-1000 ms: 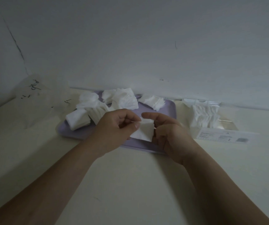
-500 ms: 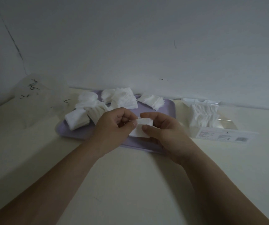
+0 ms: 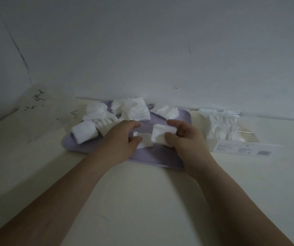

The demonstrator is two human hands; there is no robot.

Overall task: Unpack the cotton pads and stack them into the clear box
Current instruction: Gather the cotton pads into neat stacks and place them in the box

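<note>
The right hand [image 3: 187, 139] is holding a pad [image 3: 161, 134] above the near part of the tray [image 3: 160, 158], its grip narrow, with the thumb under the pad's near edge and the fingers curling over its far right corner. The left hand [image 3: 121, 141] is hovering just to the left, its grip fairly wide. Its thumb is lying against a second pad [image 3: 143, 142], but I cannot tell whether it is gripping that one or only touching it.

The step looks like parting pads and squaring one up for stacking. Doing it well is probably meaning pinching by the edges only, keeping the pad flat and not crushing it, and letting the left hand steady whatever is clinging on. The pad is soft and light, so a hard pinch is likely creasing it.

The tray is carrying loose heaps of pads [image 3: 135, 110] along its far and left sides, some fanned and some in tidy blocks. To the right, the box [image 3: 245, 137] is sitting on the desk [image 3: 142, 192], holding a row of pads [image 3: 222, 126] on edge against its far left end, with bare room at its right. Its labelled lid [image 3: 240, 148] is lying flat on the near side. A crumpled bag [image 3: 41, 110] is sitting at the far left.
</note>
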